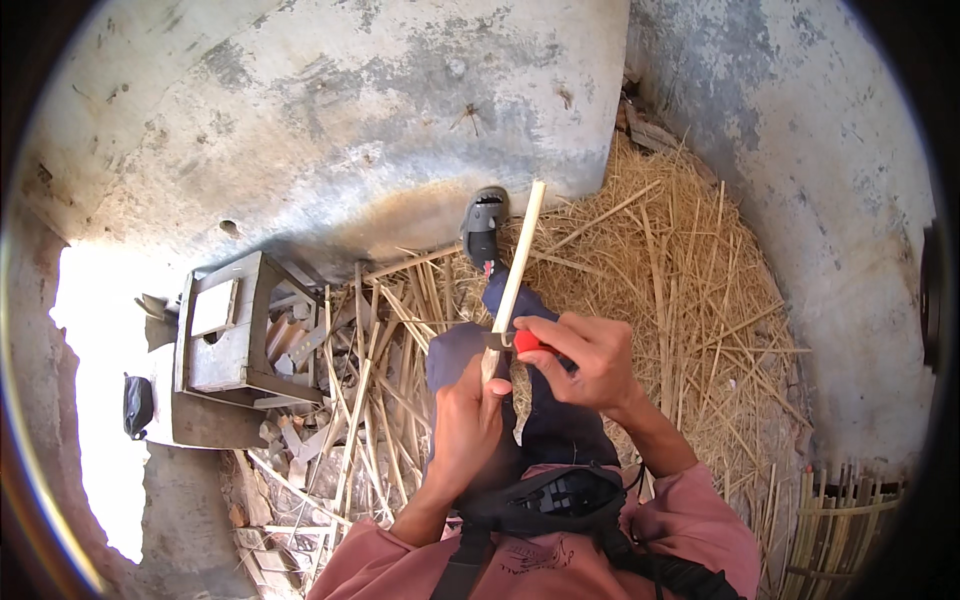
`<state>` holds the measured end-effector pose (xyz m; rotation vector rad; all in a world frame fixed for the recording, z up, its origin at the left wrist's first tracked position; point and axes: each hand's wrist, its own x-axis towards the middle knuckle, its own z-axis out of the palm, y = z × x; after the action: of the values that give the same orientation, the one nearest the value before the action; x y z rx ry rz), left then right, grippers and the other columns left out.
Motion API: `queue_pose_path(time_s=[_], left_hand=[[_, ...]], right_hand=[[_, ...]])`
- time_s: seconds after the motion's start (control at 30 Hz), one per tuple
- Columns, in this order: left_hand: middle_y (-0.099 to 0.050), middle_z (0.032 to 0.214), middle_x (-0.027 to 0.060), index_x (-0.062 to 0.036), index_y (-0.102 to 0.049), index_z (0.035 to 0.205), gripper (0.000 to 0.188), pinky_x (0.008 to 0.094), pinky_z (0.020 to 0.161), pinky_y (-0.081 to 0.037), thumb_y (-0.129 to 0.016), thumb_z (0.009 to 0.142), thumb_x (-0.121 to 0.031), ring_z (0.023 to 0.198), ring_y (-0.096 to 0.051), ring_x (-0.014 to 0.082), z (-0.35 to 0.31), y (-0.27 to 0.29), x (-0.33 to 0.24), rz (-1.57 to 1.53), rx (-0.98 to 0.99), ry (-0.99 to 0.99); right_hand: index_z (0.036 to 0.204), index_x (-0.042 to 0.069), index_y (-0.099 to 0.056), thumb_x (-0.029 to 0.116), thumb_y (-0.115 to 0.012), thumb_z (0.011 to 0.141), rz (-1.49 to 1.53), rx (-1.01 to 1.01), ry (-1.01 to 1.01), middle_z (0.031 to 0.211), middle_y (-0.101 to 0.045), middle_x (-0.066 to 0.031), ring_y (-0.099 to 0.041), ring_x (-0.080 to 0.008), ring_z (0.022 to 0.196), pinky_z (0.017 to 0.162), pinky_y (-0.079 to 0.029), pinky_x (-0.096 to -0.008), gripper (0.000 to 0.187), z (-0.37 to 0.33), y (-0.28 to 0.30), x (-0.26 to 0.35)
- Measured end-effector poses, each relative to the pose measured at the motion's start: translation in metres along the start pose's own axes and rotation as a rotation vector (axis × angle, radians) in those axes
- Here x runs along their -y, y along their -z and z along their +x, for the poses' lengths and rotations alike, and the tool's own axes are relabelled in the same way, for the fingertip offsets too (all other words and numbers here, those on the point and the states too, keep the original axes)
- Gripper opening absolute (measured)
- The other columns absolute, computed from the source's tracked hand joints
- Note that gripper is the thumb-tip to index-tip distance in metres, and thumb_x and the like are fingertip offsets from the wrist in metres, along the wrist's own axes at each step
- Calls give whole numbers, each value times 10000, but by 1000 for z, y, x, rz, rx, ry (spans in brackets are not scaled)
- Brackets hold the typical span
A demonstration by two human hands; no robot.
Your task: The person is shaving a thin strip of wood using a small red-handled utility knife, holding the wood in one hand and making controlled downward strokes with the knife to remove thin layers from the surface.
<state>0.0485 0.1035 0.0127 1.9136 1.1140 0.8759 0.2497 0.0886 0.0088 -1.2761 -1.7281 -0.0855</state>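
A pale split bamboo strip (521,255) slants up and away from my lap, its near end in my left hand (468,420). The fingers of that hand are closed round it, with the thumb lying along its side. My right hand (585,360) is wrapped round the red handle of a knife (530,342). The knife's short dark blade lies across the strip just beyond my left thumb, touching it. Most of the handle is hidden in my palm.
Straw-like shavings (700,300) cover the floor on the right, with loose strips (350,430) on the left. A wooden stool (225,325) lies among rubble at left. My shoe (486,215) is near the worn wall (400,120). A slatted bamboo piece (835,530) stands lower right.
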Motion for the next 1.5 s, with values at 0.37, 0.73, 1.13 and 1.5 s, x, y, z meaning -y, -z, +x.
queue_pose_path(time_s=[0.37, 0.73, 1.13, 1.5], left_hand=[[-534, 651, 269, 2, -593, 1020, 411, 513, 539, -417, -511, 1131, -385, 678, -584, 545, -5, -2, 11, 17, 63, 78], [-592, 646, 269, -6, -580, 980, 352, 575, 547, -419, -593, 1098, -337, 660, -601, 538, -18, -1, 26, 148, 38, 137], [-563, 585, 206, -20, -592, 961, 342, 496, 509, -392, -711, 1031, -333, 547, -573, 461, -1, -14, 13, 290, 19, -36], [-517, 554, 161, -20, -635, 1035, 232, 428, 489, -366, -658, 1073, -249, 464, -521, 351, -2, -6, 1, 159, -40, -40]], right_hand=[[1088, 85, -804, 221, -830, 896, 74, -126, -68, 749, -707, -64, -618, -197, 534, 513, -476, -339, 237, 21, -2, -22], [1290, 51, -741, 440, -640, 1063, 219, -113, -711, 683, -546, 44, -433, -52, 552, 515, -311, -253, 461, 39, 60, -166], [1251, -3, -704, 297, -579, 1119, 1136, 124, -666, 729, -545, 27, -388, -5, 539, 475, -263, -200, 351, 9, -2, -51], [1081, -20, -691, 243, -597, 1087, 908, -59, -527, 728, -576, -1, -475, -59, 595, 606, -415, -243, 280, 9, -3, -42]])
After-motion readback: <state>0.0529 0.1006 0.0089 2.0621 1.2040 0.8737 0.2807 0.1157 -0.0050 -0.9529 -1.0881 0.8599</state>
